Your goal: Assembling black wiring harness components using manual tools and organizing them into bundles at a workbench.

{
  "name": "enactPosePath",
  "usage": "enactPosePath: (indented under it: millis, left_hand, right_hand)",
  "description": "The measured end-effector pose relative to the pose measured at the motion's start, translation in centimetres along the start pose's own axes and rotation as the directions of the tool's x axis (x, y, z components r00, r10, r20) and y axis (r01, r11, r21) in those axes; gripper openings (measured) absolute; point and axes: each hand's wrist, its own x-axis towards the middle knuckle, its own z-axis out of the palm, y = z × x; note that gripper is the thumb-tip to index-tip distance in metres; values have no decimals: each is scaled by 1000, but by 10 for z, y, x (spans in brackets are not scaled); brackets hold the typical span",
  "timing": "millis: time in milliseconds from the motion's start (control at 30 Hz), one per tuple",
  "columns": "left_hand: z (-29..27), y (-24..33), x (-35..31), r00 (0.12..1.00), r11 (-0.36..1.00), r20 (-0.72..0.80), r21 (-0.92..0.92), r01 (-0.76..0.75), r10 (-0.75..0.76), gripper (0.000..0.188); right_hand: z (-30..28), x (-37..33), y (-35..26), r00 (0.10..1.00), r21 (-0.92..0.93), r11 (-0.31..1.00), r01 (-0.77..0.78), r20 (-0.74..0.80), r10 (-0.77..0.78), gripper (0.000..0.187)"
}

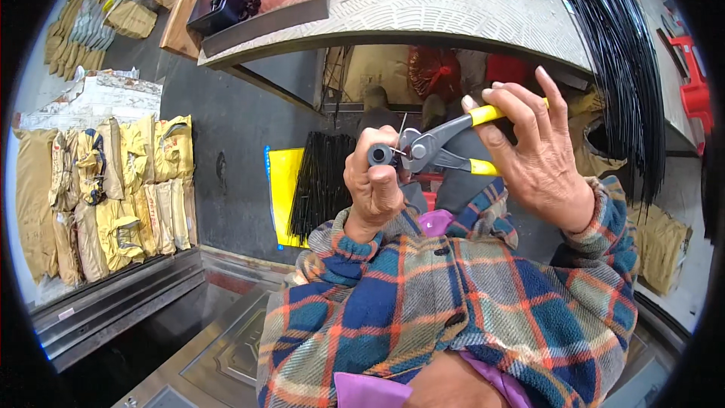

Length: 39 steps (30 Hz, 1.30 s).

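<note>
Left hand: fingers and thumb curled around a black tube, grasping it; the left hand (368,189) is in front of the chest.
Black tube: round hollow end (380,154) turned up toward the camera, just left of the pliers' head.
Right hand: grasping the pliers loosely, upper handle between thumb and fingers; right hand (545,170) otherwise spread. Firmness of hold on the lower handle: cannot tell.
Pliers: grey metal head (425,148), yellow grips, handles spread apart; jaws point left, at the tube. Contact with tube: cannot tell.
Thin wire: stands up (403,120) beside the pliers' head; lower end hidden.
Bench: pale patterned top (453,1), beyond the hands; dark box (212,13) of small black parts at its left end.
Black rods: long bundle (615,45) hanging over the bench's right end.
Left floor area: yellow-brown packages (121,196) in rows.
</note>
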Motion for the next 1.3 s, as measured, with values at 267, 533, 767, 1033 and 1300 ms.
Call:
enactPosePath:
  millis: [267, 533, 767, 1033, 1300]
  left_hand:
    - [8, -1, -8, 989, 987, -125, 151, -62, 82, 50]
    - [14, -3, -5, 988, 973, -154, 228, 38, -3, 57]
    - [8, 0, -1, 996, 984, 29, 162, 76, -82, 63]
    - [18, -1, -1, 983, 958, -180, 277, 74, -24, 62]
    - [-18, -2, 3, 925, 982, 346, -48, 183, -156, 105]
  right_hand:
    - [-7, -3, -8, 997, 109, 994, 27, 64, -34, 21]
    - [66, -16, -21, 920, 144, 982, -124, -354, 169, 26]
    - [44, 20, 28, 840, -478, 876, -61, -499, -214, 35]
    - [78, -9, -24, 876, -123, 955, -270, -443, 191, 32]
    - [14, -2, 33, 980, 436, 881, 185, -9, -201, 37]
